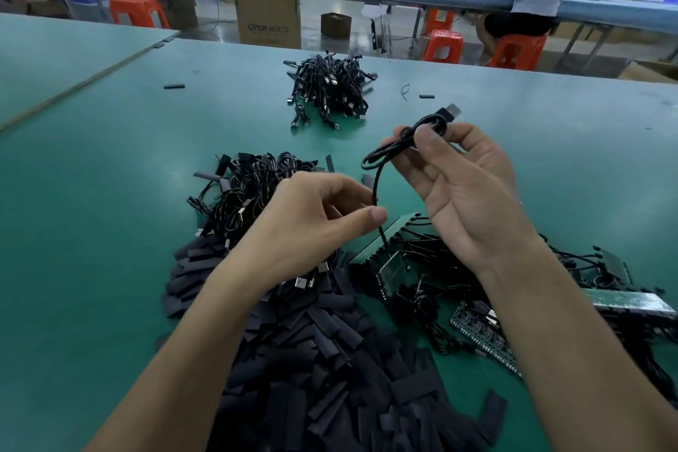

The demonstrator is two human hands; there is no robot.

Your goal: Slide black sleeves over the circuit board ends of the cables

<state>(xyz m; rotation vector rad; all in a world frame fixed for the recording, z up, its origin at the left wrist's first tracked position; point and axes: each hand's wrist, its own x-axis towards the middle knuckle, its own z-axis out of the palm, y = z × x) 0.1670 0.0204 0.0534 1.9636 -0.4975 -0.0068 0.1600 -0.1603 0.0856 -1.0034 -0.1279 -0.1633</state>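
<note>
Cable (375, 183) held over a green table (110, 176): right hand (466, 194) grips its looped upper end, left hand (308, 231) pinches the strand below, above heaped black sleeves (323, 360).

Bare left forearm (190, 341), bare right forearm (572, 334)

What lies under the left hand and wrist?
Black sleeves and cables with metal plugs show around the left hand; whatever lies directly beneath the wrist is covered.
</note>
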